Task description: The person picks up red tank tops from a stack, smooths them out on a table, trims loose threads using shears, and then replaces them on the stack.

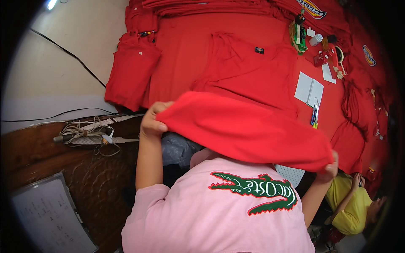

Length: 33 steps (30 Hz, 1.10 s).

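A red shirt (249, 130) is stretched between my two hands, its near part lifted off the table in a wide band. My left hand (154, 119) grips its left end, thumb on top and fingers curled under. At the right end, my right hand (329, 168) is closed on the cloth, slightly blurred and partly covered by it. Beyond the raised band, red cloth with a dark neck label (259, 50) lies spread on the table; it looks like the same shirt, though the band hides where they join.
Folded red garments (133, 71) sit at the left, with more piles (202, 8) at the back and right. Right of the shirt are a spiral notebook (309, 89), snips (315, 114), a green holder (298, 38) and a white bottle (315, 40). Coiled cable (86, 131) lies left. Someone in yellow (348, 204) is at lower right.
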Each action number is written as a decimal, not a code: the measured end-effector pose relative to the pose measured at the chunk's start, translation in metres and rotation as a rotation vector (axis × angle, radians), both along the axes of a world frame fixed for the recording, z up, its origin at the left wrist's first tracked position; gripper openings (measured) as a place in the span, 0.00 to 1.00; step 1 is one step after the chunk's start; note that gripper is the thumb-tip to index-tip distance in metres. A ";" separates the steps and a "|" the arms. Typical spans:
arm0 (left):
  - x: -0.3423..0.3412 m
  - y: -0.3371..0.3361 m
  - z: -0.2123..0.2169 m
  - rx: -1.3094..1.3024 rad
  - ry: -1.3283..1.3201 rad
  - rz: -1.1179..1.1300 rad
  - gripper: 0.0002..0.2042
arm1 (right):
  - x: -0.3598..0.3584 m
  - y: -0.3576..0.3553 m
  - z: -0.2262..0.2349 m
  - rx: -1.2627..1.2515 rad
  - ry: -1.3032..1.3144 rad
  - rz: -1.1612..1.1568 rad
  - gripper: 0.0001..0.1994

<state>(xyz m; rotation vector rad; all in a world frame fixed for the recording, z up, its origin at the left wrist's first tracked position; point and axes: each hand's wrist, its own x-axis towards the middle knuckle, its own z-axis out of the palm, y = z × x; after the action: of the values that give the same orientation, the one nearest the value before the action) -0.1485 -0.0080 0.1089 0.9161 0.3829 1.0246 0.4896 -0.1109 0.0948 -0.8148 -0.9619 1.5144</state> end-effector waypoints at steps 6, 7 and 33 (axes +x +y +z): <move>0.024 0.143 0.056 0.046 -0.032 0.453 0.12 | -0.010 0.149 0.047 0.045 -0.026 -0.601 0.27; 0.035 0.176 0.062 0.030 0.020 0.543 0.15 | -0.017 0.188 0.048 0.106 -0.111 -0.591 0.24; 0.000 -0.009 -0.206 -0.151 1.031 0.857 0.17 | -0.133 0.068 -0.095 0.375 -1.505 -0.181 0.18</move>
<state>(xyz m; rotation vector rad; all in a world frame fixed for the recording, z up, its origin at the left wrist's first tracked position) -0.1484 -0.0169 -0.0966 1.1136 1.8076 1.1759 0.3564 -0.0431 -0.0002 -1.7054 -2.0507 0.2961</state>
